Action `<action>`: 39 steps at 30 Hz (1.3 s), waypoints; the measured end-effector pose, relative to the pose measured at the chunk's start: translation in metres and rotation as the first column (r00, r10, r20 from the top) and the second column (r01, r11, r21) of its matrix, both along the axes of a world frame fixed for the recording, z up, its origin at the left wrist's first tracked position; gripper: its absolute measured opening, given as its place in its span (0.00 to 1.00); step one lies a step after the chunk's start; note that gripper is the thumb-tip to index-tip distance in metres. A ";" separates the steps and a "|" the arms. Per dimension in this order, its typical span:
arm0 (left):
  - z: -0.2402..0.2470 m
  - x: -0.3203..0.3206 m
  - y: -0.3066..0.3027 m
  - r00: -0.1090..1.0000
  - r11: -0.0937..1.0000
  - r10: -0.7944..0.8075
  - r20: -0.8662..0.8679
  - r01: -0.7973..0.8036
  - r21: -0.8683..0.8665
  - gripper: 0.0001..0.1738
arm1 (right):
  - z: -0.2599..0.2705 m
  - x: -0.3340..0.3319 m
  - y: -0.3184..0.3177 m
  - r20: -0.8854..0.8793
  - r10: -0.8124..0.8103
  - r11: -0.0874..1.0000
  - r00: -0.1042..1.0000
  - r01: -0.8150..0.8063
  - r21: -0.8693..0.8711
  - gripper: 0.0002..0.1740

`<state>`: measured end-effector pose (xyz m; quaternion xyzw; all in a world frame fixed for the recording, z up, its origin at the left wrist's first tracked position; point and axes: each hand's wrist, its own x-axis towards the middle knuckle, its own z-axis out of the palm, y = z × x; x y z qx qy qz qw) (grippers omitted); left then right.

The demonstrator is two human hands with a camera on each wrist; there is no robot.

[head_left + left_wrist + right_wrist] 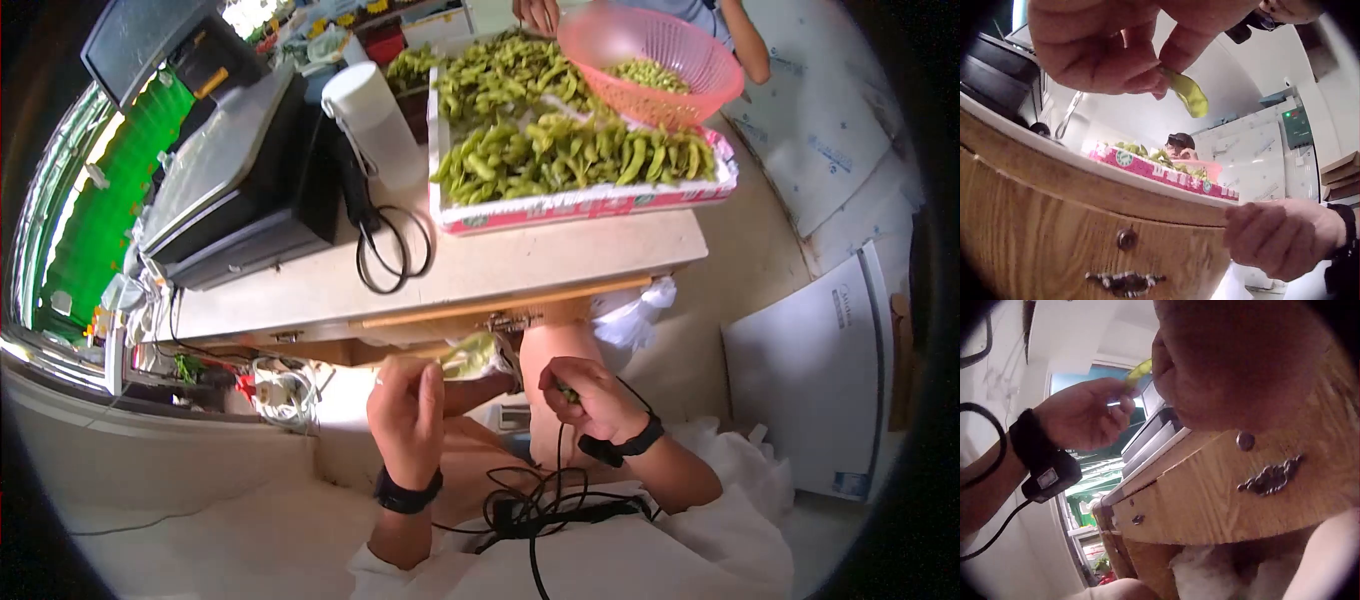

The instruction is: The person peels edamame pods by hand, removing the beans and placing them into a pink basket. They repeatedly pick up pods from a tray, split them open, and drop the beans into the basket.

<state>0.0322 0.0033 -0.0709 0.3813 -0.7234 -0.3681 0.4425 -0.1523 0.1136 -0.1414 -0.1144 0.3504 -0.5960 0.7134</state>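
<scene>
Between the thumb and fingertips of my left hand a green edamame pod is pinched, its free end sticking out past the fingers. The same pod shows in the right wrist view, close beside my right hand. My right hand has its fingers curled round a few green beans, partly hidden in the palm. Both hands are above my lap, in front of the table edge. Up on the table, a white and pink box holds a heap of edamame pods.
A pink colander with shelled beans rests at the box's far right corner, near another person's hand. Left of the box stand a white cup and a black machine. Wooden drawers face me; black cables cross my lap.
</scene>
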 end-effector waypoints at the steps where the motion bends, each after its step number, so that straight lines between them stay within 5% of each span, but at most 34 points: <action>1: 0.010 -0.011 -0.008 1.000 1.000 -0.005 -0.016 0.005 0.002 0.01 | 0.009 -0.007 0.001 -0.035 -0.046 0.999 0.998 0.046 0.004 0.14; 7: 0.080 -0.092 -0.060 0.994 0.928 -0.058 0.092 0.088 -0.363 0.03 | 0.042 -0.061 0.019 -0.073 -0.160 0.986 0.984 0.156 -0.057 0.11; 14: 0.067 -0.179 -0.126 0.970 0.817 0.121 0.209 0.022 -0.576 0.09 | 0.065 -0.102 0.034 0.049 -0.281 0.953 0.959 0.284 -0.108 0.14; 16: 0.069 -0.181 -0.117 0.932 0.804 0.138 0.335 0.092 -0.587 0.09 | 0.075 -0.112 0.036 0.061 -0.298 0.949 0.953 0.303 -0.089 0.14; 20: 0.090 -0.169 -0.092 0.941 0.800 0.136 0.309 0.080 -0.594 0.09 | 0.092 -0.133 0.035 -0.032 -0.296 0.947 0.955 0.289 -0.139 0.09; 22: 0.118 -0.156 -0.065 0.938 0.931 -0.254 0.234 0.303 -0.205 0.08 | 0.116 -0.146 0.026 -0.163 -0.337 0.939 0.927 0.318 -0.131 0.07; 23: 0.129 -0.149 -0.050 0.897 0.900 -0.401 0.187 0.424 -0.099 0.08 | 0.129 -0.152 0.020 -0.259 -0.377 0.926 0.889 0.357 -0.121 0.07; 25: 0.164 -0.135 -0.014 0.719 0.723 -0.690 0.086 0.681 0.114 0.09 | 0.152 -0.167 0.001 -0.511 -0.439 0.897 0.739 0.395 -0.199 0.07; 26: 0.177 -0.127 0.000 0.520 0.515 -0.854 -0.013 0.849 0.118 0.10 | 0.161 -0.177 -0.011 -0.639 -0.469 0.881 0.609 0.377 -0.288 0.06; 28: 0.176 -0.124 0.028 0.340 0.365 -0.929 -0.147 0.910 -0.198 0.11 | 0.182 -0.191 -0.041 -0.581 -0.533 0.843 0.615 0.442 -0.305 0.07; 30: 0.204 -0.103 0.034 0.266 0.238 -0.957 0.117 0.948 -0.213 0.09 | 0.193 -0.222 -0.066 -0.729 -0.425 0.904 0.537 0.290 -0.313 0.07; 34: 0.213 -0.082 0.041 0.284 0.283 -0.959 0.011 0.958 -0.037 0.13 | 0.215 -0.254 -0.111 -0.852 -0.301 0.954 0.428 0.154 -0.259 0.09; 36: 0.205 -0.068 0.039 0.446 0.461 -0.868 -0.220 0.887 -0.019 0.16 | 0.214 -0.278 -0.132 -0.892 -0.284 0.957 0.351 0.166 -0.239 0.09; 37: 0.214 -0.066 0.028 0.360 0.358 -0.933 -0.003 0.929 0.096 0.16 | 0.209 -0.289 -0.141 -0.918 -0.263 0.960 0.296 0.171 -0.220 0.09; 39: 0.213 -0.056 0.021 0.368 0.366 -0.930 0.002 0.925 0.100 0.16 | 0.202 -0.304 -0.158 -0.942 -0.256 0.954 0.218 0.214 -0.210 0.09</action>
